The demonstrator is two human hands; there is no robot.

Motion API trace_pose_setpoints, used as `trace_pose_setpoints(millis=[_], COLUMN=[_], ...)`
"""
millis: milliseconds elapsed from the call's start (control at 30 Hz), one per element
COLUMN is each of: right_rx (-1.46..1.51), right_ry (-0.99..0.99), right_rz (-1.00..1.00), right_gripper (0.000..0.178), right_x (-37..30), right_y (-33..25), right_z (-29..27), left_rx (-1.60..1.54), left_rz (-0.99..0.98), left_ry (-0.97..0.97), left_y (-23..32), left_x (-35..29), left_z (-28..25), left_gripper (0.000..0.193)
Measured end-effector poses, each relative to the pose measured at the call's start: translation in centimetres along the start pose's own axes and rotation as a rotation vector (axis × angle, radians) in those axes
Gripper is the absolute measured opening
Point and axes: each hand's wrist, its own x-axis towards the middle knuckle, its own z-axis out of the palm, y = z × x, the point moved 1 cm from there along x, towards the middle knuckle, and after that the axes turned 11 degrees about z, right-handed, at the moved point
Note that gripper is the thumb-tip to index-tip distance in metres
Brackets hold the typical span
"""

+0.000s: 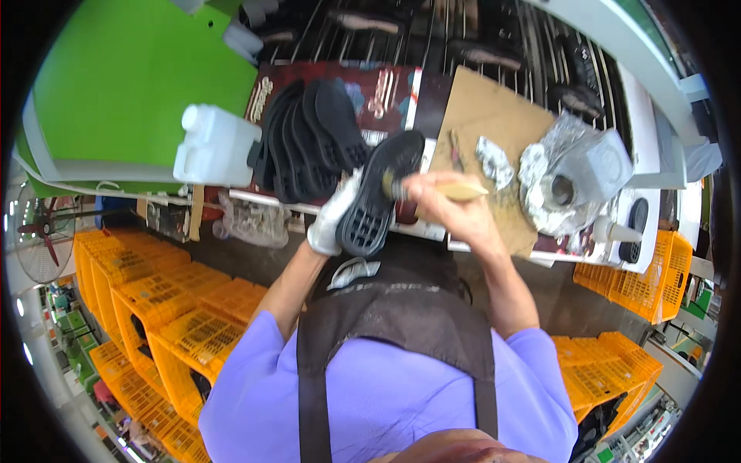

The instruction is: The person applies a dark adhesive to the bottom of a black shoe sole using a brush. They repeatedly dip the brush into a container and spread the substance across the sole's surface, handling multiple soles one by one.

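Note:
My left hand, in a white glove, grips a black shoe sole along its left edge and holds it tilted over the table's front edge. The sole's hollow grid at the heel end points toward me. In my bare right hand is a brush with a pale wooden handle. Its bristles touch the middle of the sole. Just beyond my left hand, several black soles lean in an overlapping row on a dark red printed box. Right of the brush, a cut clear plastic jug lies amid crumpled wrapping.
A white plastic jug stands left of the soles. Brown cardboard carries a crumpled foil-like lump. Beyond runs a roller rack holding dark shoe parts. Yellow crates stand left of me, more crates right. A fan is far left.

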Motion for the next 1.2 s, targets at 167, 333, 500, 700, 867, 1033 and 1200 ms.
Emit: trace_pose_setpoints(millis=[167,333,500,700,867,1033,1200], right_rx=[0.061,0.174,0.700,0.830,0.776,0.586,0.469], right_ry=[0.280,-0.018,0.338,0.539,0.540,0.524,0.488], right_rz=[-0.237,-0.034,-0.449,-0.451,-0.410,-0.339,-0.307], right_gripper=[0.019,0.018,0.015,0.020,0.018,0.019,0.025], right_x=[0.6,-1.5,-3.8,-6.7,-7.3,-8.0,-7.6], right_y=[-0.3,0.2,2.0,4.0,3.7,4.4,6.3], right_z=[-1.6,-3.1,-8.6,-12.0,-11.3,-9.9,-9.1], left_rx=[0.143,0.133,0.107,-0.087,0.131,0.346,0.631], left_rz=[-0.058,0.026,0.054,0.081,0.393,0.737,0.852], left_ry=[0.021,0.146,-0.075,-0.406,-0.308,-0.380,-0.356], left_y=[-0.6,-2.6,-2.4,4.6,11.1,13.8,6.6], left_x=[0.5,1.7,2.3,11.5,26.9,32.8,21.4], left_z=[1.1,2.0,6.1,20.6,31.7,28.2,21.6], left_gripper=[0.058,0.058,0.070,0.069,0.036,0.035,0.033])
